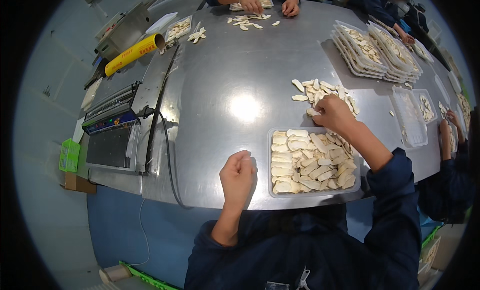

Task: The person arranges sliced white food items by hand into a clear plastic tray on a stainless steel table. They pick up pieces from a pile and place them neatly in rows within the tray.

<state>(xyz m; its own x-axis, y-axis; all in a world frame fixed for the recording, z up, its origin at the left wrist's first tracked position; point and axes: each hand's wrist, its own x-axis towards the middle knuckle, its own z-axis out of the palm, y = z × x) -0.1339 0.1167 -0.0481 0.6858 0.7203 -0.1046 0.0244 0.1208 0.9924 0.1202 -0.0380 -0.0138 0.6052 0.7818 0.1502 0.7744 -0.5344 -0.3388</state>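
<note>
A clear plastic tray (270, 162) stands on the steel table close to me, filled with pale, cream-coloured dried slices (320, 162). Down its left side the slices lie in a neat column; elsewhere they overlap more loosely. Beyond the tray, my right hand (336, 114) reaches to a loose pile of slices (327, 90) and pinches one pale slice (313, 112) between thumb and fingers. To the left of the tray, my left hand (237, 175) hovers over the table with its fingers curled in. Whatever it may hold is hidden.
Stacked filled trays (360, 50) stand at the far right, with an empty clear tray (410, 117) nearer. On the left are a sealing machine (112, 132), its black cable (167, 162) and a yellow tube (132, 55). Co-workers' hands (251, 4) handle slices at the far side and right.
</note>
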